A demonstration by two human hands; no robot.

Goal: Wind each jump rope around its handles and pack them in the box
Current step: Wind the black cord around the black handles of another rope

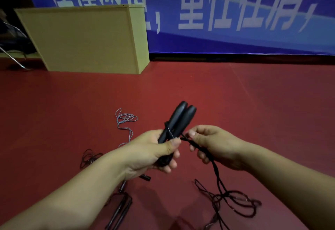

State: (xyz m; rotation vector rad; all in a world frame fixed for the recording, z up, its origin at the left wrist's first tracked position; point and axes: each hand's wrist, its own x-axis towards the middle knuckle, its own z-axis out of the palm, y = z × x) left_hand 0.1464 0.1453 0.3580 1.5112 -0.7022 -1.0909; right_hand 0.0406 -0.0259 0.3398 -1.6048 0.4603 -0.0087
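Head view: paired black handles (178,121), rigid and light, gripped by left hand (154,152) above mid-floor; limp thin cord (216,171), tangle-prone, pinched by right hand (213,143) beside handles. Slack loops trailing toward floor's near edge.

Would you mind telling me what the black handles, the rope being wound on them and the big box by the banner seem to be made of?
The black handles look like matte plastic or rubber: smooth, with dull highlights. The rope looks like a thin, flexible black cord, possibly coated; it hangs limp and loops loosely. The box looks like pale painted wood or board, judging by its flat panels and framed edges.
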